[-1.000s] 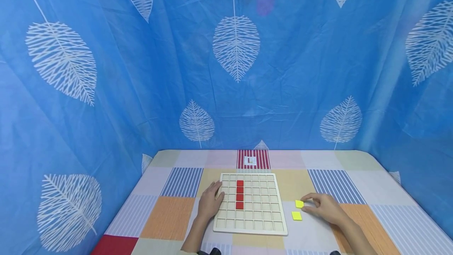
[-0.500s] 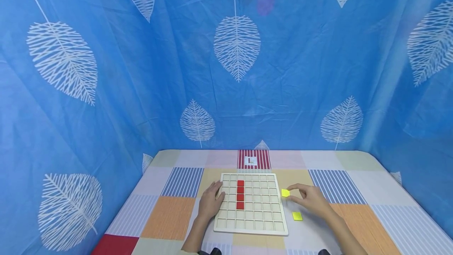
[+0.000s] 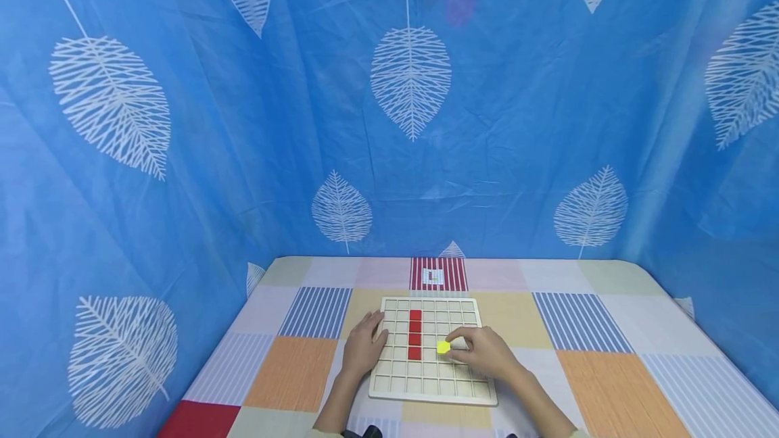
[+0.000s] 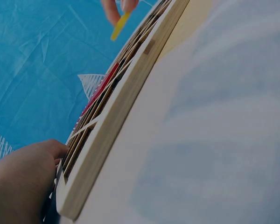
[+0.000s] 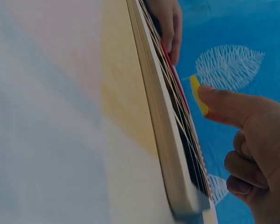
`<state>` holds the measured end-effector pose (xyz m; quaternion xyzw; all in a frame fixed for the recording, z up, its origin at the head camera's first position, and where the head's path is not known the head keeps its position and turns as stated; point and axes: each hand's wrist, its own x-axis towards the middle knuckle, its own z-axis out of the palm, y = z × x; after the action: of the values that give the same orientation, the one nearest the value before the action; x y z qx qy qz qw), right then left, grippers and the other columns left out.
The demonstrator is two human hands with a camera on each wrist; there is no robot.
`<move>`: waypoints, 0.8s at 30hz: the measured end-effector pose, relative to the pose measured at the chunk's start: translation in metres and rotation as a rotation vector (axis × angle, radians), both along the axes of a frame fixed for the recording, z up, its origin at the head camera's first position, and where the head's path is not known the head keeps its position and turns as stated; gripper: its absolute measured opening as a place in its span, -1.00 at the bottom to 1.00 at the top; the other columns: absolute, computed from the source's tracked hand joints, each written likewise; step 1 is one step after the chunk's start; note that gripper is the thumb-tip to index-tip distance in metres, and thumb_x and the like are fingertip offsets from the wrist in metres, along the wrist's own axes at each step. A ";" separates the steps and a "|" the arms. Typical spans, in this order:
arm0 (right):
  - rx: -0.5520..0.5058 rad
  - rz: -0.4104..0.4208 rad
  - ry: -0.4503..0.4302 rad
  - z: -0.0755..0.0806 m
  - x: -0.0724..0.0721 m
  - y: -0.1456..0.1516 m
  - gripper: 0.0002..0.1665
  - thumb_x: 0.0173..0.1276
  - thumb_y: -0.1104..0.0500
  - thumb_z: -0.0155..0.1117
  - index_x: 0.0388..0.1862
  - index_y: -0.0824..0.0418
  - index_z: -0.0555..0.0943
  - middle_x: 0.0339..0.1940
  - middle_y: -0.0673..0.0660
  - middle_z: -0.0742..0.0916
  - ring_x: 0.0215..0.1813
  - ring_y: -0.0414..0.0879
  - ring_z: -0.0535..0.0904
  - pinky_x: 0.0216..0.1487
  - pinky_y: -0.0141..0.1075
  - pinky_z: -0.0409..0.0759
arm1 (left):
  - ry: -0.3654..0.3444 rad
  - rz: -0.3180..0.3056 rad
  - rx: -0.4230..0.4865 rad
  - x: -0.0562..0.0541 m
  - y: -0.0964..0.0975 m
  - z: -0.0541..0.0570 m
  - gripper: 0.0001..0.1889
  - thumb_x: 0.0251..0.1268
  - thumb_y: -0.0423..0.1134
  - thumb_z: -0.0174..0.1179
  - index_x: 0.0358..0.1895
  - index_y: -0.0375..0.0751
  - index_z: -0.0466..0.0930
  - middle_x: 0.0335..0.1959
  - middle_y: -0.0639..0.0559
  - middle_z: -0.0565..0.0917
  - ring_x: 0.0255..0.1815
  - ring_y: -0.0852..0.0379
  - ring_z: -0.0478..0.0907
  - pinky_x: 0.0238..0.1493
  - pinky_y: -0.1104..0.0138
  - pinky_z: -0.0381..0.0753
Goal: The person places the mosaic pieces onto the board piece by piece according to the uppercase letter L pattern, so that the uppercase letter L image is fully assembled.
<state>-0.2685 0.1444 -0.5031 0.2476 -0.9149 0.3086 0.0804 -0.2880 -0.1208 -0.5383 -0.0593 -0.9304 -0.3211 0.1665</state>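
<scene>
A pale wooden grid board [image 3: 402,387] lies on the table, with red square tiles [image 3: 415,334] in one column. My right hand [image 3: 483,351] pinches a yellow square tile [image 3: 443,347] between thumb and fingers over the right half of the board. Seen from the right wrist, this yellow tile [image 5: 199,95] is raised above the grid, its other fingers curled below the thumb. My left hand [image 3: 362,347] rests along the board's left edge with fingers extended. In the left wrist view the left hand [image 4: 25,172] is beside the board's frame [image 4: 116,126].
A small card with a printed grid pattern [image 3: 433,276] lies beyond the board. The table has a patchwork cloth [image 3: 292,374]. Blue leaf-patterned curtains [image 3: 487,154] enclose the back and sides.
My right hand has taken a yellow tile from the table and carried it left over the board. The second yellow tile is now hidden behind the right arm. My left hand stays put.
</scene>
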 end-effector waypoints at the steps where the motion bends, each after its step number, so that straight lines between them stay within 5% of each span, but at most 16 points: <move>1: 0.007 0.004 0.000 -0.001 0.000 -0.004 -0.65 0.06 -0.13 0.39 -0.25 0.04 0.69 -0.83 -0.22 0.25 -0.72 -0.38 0.04 -0.75 -0.49 0.07 | -0.001 0.000 0.000 0.000 0.000 0.000 -0.57 0.23 -0.17 0.15 0.15 -0.22 0.49 0.19 -0.08 0.48 0.28 -0.11 0.31 0.22 -0.04 0.30; 11: 0.082 0.034 0.017 -0.005 -0.001 -0.026 -0.72 0.07 -0.06 0.39 -0.27 0.03 0.69 -0.81 -0.23 0.28 -0.68 -0.36 0.09 -0.69 -0.47 0.13 | -0.013 0.014 -0.010 -0.002 0.000 -0.001 -0.57 0.22 -0.14 0.14 0.16 -0.18 0.49 0.19 -0.05 0.49 0.28 -0.07 0.30 0.23 -0.01 0.31; 24: 0.052 0.050 0.025 -0.007 -0.001 -0.030 -0.69 0.06 -0.06 0.40 -0.21 0.01 0.69 -0.85 -0.23 0.22 -0.72 -0.37 0.02 -0.73 -0.48 0.06 | -0.022 0.012 -0.008 -0.003 0.000 -0.002 -0.56 0.23 -0.13 0.14 0.17 -0.18 0.48 0.20 -0.04 0.48 0.29 -0.07 0.29 0.24 -0.01 0.30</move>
<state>-0.2691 0.1143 -0.5103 0.2762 -0.9150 0.2837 0.0776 -0.2913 -0.1207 -0.5405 -0.0507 -0.9339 -0.3169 0.1579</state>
